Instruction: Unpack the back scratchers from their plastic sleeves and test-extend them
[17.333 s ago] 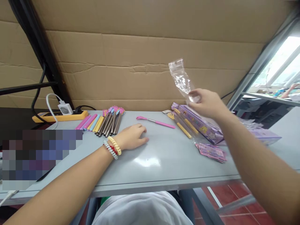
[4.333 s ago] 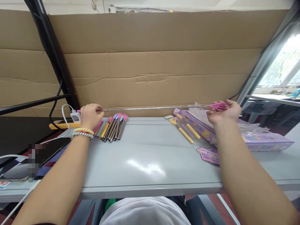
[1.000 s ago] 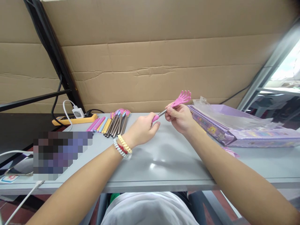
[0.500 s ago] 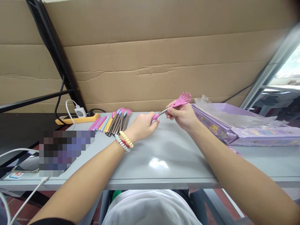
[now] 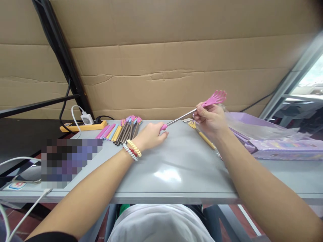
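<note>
The pink back scratcher (image 5: 181, 117) is held above the tabletop (image 5: 176, 154), toward its back edge, a stretch of silver shaft bare. The left hand (image 5: 150, 136) has its grip wrapped round the handle — the right hand (image 5: 212, 121) pinches just below the claw head. The step looks like sliding the telescoping shaft, though which way I cannot tell; a further slide would call for both grips lined up along the rod.
</note>
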{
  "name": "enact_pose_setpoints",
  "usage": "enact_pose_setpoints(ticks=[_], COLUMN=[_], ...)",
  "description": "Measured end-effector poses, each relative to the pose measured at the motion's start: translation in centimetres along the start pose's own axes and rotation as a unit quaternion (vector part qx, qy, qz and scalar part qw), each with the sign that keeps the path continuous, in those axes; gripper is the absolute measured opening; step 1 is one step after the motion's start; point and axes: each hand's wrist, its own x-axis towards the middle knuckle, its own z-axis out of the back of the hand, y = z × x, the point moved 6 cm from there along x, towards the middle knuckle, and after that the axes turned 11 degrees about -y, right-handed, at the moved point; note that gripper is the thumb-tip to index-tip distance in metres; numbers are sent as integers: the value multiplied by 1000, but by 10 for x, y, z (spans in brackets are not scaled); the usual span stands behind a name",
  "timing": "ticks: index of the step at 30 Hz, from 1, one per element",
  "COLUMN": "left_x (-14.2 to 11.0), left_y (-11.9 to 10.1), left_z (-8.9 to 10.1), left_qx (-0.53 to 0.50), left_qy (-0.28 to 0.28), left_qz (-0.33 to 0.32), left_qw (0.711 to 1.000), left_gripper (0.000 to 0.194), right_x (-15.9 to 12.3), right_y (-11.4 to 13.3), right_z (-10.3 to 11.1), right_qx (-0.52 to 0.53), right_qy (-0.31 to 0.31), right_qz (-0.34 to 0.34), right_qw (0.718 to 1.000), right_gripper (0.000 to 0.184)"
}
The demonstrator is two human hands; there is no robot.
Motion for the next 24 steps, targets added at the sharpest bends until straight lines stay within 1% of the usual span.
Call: enact_pose_setpoints(ticks=[3,7,9,11,16,19,21,24], left_x=[-2,-4,-4,-4,-4,-4,-4,-4], left_y=[7,12,12,12,16,17,16,10], left_z=[0,1,1,1,2,4,5,7], left_qx=[10,19,17,17,24,51,79,100], left_qy=[-6,-1,1,0,-3,-3,-3,-2], left_qz=[17,22,20,23,28,29,36,38], left_qw=[1000,1000,1000,1000,999,998,996,994], left_gripper=[19,20,20,20,21,22,21,18], right_x=[-6,-17,-19,-18,-6,-6,-12,-27], right_y=[-13,-34,-37,-35,-24,-29,-36,-45], right_z=[-12,-31,-35,-33,-15,-13,-20,-42], right_qx=[10,-11,-11,2,46,53,39,-8], right_qy=[9,70,82,70,-19,-32,-13,59], right_qz=[-34,-82,-90,-89,-77,-82,-77,-63], right_qw=[999,994,992,994,996,995,996,996], right_gripper=[46,49,48,48,48,48,49,45])
